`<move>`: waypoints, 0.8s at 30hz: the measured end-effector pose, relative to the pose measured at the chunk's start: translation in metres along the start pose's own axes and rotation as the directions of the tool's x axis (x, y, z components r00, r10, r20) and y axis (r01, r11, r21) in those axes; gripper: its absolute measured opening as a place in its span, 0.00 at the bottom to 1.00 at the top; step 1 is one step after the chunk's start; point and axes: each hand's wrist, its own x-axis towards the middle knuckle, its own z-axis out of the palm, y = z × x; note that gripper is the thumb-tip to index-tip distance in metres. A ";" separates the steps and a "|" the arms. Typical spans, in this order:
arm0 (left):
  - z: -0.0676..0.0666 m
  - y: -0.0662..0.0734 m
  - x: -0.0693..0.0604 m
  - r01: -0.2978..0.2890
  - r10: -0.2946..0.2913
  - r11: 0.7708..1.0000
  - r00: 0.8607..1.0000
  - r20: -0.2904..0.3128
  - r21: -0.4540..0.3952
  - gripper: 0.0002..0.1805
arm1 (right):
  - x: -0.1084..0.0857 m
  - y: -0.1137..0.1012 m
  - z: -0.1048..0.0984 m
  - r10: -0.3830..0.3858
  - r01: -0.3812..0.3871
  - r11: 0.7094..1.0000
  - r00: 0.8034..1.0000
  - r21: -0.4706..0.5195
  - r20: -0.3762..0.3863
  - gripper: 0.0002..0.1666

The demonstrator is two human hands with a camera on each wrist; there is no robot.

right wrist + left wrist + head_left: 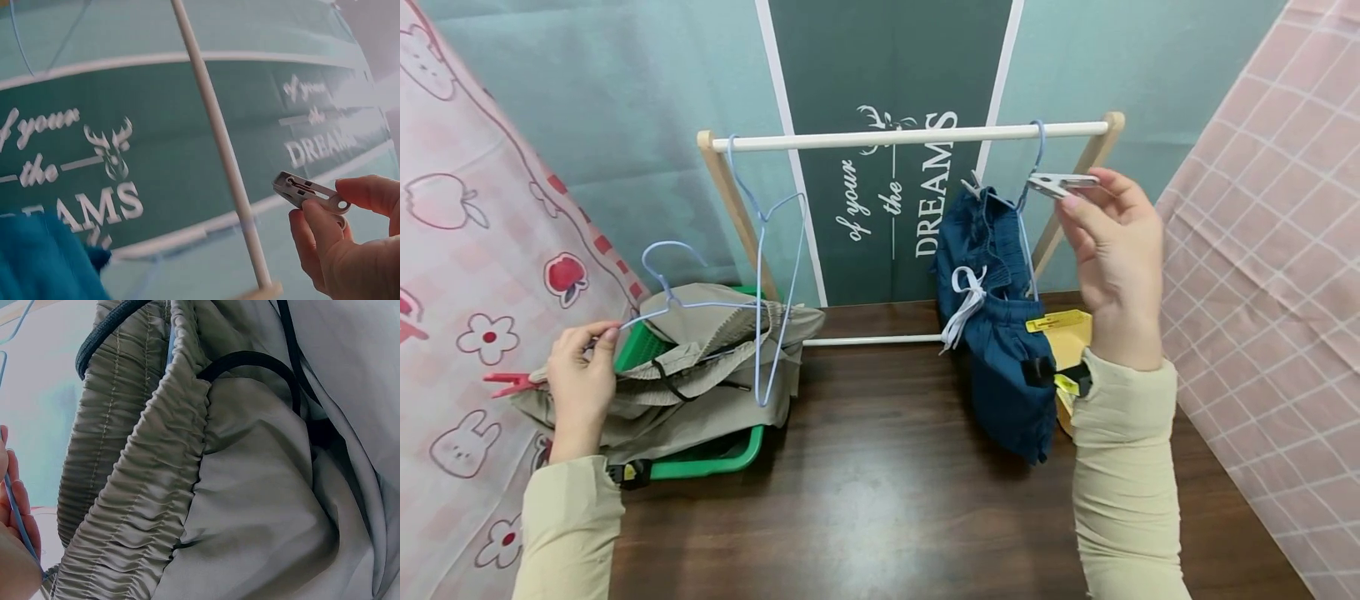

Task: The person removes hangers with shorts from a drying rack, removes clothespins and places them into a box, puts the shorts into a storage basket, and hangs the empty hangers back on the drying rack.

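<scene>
My left hand (582, 375) pinches one arm of a blue wire hanger (670, 302). Grey-beige shorts (715, 417) with a gathered waistband and black drawstring hang from that hanger, and a red clothespin (510, 383) grips their left end. In my right hand (1116, 242) a grey clothespin (1060, 183) is held between thumb and fingers, near the rack's right end. Close by, navy shorts (1007, 333) with a white drawstring hang on another hanger, a clothespin (973, 185) at their waistband. The left wrist view shows the gathered waistband (137, 469) up close.
A white-railed rack (910, 136) with wooden legs stands on the dark wooden table (865, 500). A bare blue hanger (762, 250) hangs at its left. Beneath the grey-beige shorts is a green basket (715, 467); a yellow container (1067, 333) stands behind the navy shorts.
</scene>
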 end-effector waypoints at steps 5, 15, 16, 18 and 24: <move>0.000 -0.002 0.000 -0.004 0.004 1.000 1.000 -0.010 -0.016 0.11 | 0.007 -0.013 -0.036 0.021 -0.012 0.990 0.998 0.141 -0.066 0.20; 0.002 -0.006 0.000 0.007 -0.007 1.000 1.000 -0.015 -0.028 0.11 | 0.011 0.001 -0.124 0.101 -0.095 0.995 0.955 0.033 -0.279 0.19; 0.002 -0.005 0.000 0.008 -0.008 1.000 1.000 -0.016 -0.029 0.11 | 0.011 0.007 -0.134 0.106 -0.120 0.992 0.944 -0.024 -0.311 0.19; 0.002 -0.005 -0.001 0.007 -0.008 0.999 1.000 -0.017 -0.031 0.10 | 0.010 0.019 -0.154 0.129 -0.182 0.977 0.919 -0.113 -0.372 0.19; 0.004 -0.003 -0.001 0.008 -0.008 1.000 1.000 -0.017 -0.029 0.09 | 0.010 0.053 -0.212 0.239 -0.442 0.835 0.827 -0.326 -0.510 0.13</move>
